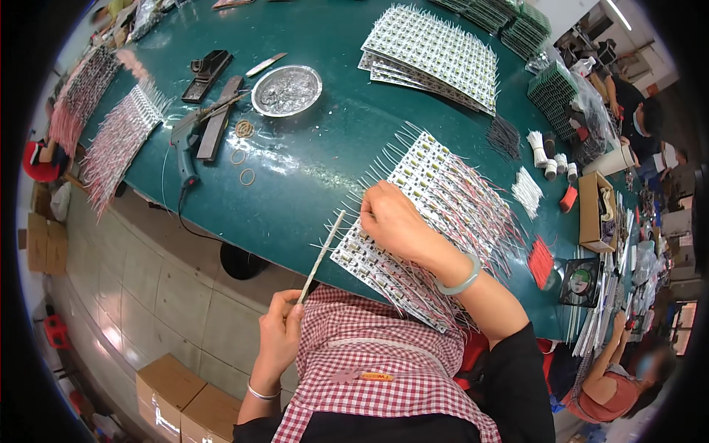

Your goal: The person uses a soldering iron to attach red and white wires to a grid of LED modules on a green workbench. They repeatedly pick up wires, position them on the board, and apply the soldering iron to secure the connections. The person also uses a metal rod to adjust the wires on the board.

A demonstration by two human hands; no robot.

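Observation:
My left hand [279,332] is closed around the lower end of a thin pale stick [322,255], which slants up over the table's near edge. My right hand [395,221] rests over a panel of small white circuit boards [425,159], its fingers pinched together near the panel's left edge. Whatever lies between those fingertips is hidden. Short white wires stick out along the panel's left side. Thin red and white wires [476,196] fan out across its right side, partly under my right forearm.
Left on the green table [332,148] lie a soldering gun [185,151], rubber bands [244,129] and a metal bowl [276,114]. More board panels [436,55] are stacked at the back. Red wires [541,262] and a cardboard box [591,214] sit right; a co-worker [609,384] is beyond.

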